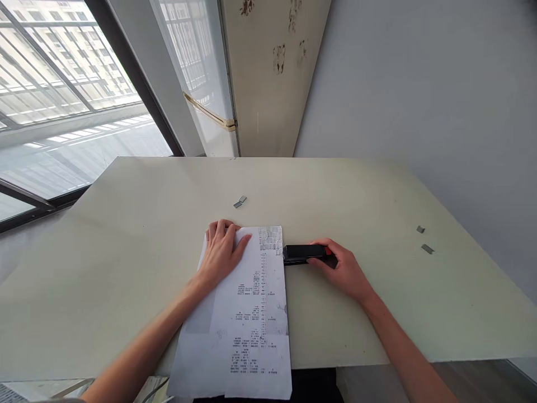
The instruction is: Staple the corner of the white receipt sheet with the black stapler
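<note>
Near edge of table (126, 268): printed sheet (247, 313) lay lengthwise, its near end hanging off the edge & cut by the frame bottom. L hand (221, 251) lay flat on the sheet's far-left corner, palm down, fingers loosely together, pinning it. R hand (342, 268) was wrapped round the rear of a black stapler (302, 253), just right of the sheet, nose touching its right edge near the far-right corner.

Step in hand, by the look: lining the stapler up w/ that corner. A clean press would need the sheet kept pinned and its corner fully in the mouth.

Couldn't tell if the paper was already in the mouth; R fingers hid the stapler's back, print too small to read.

Farther out: staple strip (240, 201) mid-table, two more bits (423, 239) toward the right edge. Beyond the far edge, fridge (268, 78) and window (62, 101).
</note>
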Demonstrator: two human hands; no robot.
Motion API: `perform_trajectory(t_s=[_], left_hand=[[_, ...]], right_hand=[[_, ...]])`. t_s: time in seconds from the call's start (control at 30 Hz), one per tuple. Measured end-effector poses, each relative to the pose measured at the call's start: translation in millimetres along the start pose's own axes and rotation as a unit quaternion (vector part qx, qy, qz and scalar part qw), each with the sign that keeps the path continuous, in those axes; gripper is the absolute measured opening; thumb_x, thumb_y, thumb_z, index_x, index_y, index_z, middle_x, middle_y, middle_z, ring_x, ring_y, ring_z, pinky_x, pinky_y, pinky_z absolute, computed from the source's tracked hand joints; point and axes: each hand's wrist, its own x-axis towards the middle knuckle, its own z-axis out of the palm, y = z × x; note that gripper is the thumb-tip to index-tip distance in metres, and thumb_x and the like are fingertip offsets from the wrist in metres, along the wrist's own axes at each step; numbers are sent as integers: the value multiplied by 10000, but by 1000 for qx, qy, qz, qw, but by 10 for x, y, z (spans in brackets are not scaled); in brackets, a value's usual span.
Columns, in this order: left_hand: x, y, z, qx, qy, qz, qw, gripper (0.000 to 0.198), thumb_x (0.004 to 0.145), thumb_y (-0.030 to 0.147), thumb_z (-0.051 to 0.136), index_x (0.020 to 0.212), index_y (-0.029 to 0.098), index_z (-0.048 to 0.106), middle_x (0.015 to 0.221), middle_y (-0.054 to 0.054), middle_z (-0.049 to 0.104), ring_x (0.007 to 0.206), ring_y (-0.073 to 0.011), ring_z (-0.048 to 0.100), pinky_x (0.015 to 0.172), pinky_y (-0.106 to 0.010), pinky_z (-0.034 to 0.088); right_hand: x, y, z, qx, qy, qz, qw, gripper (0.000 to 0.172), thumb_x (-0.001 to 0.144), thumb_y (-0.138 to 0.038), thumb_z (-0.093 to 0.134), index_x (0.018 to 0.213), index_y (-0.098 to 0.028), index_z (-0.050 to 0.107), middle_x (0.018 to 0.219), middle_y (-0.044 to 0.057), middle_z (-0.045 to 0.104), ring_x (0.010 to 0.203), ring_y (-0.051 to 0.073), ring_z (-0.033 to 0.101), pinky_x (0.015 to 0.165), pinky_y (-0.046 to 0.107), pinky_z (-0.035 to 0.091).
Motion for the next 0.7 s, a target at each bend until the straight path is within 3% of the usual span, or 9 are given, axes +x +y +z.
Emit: perform_trajectory(t_s=[0.4, 0.7], left_hand=[[-86, -13, -18, -9, 6, -21, 1000, 311, 1053, 517, 518, 1155, 237, 605, 1218, -107, 579, 1201, -334, 436, 1102, -570, 395], [-83, 134, 60, -16, 9, -27, 999, 304, 1049, 507, 558, 1187, 240, 605, 1239, -104, 589, 1218, -336, 449, 1097, -568, 388]], right_hand=[[4, -26, 2, -1, 0, 1, 1000, 363, 955, -593, 665, 1167, -299, 688, 1171, 52, 757, 968, 252, 676, 838, 385, 570], [3, -34, 8, -17, 3, -7, 1000, 340, 967, -565, 654, 1165, -291, 689, 1141, 56, 761, 935, 242, 675, 798, 363, 577]])
